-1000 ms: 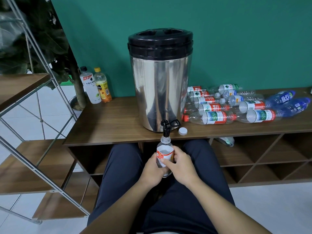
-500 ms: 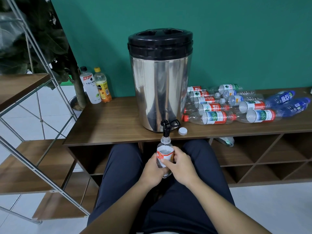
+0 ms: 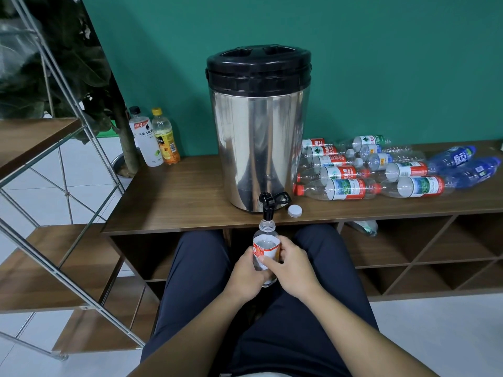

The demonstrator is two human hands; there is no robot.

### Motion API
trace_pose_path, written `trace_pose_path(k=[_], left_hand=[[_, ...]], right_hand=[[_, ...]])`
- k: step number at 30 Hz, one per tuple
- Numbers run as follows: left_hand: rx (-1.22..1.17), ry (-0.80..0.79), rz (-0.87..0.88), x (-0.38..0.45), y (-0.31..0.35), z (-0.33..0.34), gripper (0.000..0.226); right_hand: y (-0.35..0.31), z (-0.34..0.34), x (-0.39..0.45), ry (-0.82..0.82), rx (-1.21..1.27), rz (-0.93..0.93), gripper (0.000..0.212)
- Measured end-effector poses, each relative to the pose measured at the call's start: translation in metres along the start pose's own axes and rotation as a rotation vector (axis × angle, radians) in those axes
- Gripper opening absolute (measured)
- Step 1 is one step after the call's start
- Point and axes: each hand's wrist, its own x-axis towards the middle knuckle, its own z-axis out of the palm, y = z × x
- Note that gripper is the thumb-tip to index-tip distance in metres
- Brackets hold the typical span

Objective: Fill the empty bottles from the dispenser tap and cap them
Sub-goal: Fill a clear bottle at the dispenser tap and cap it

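The person sat with dark trousers (image 3: 272,336) close to the camera. Just past the knees, the left hand (image 3: 246,276) and the right hand (image 3: 290,270) both held a small clear bottle (image 3: 265,250) upright. The fingers (image 3: 283,247) of each hand were curled round it, the left from one side and the right from the other. The bottle's open mouth sat right under the black tap (image 3: 268,208). The tap stuck out from the bottom of a big shiny dispenser (image 3: 258,137) on the brown table (image 3: 177,202). A white cap (image 3: 294,211) lay on the table just beside the tap. Farther right, many empty bottles (image 3: 381,172) lay on their sides. Far left, two full drink bottles (image 3: 155,138) stood by the green wall (image 3: 381,63).
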Motion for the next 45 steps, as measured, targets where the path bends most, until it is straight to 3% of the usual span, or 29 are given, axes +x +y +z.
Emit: trace_pose_path(k=[45], left_hand=[[0.005, -0.001, -0.003, -0.0004, 0.0001, 0.0006, 0.056]], right_hand=[[0.0063, 0.0022, 0.0038, -0.002, -0.013, 0.018, 0.042]])
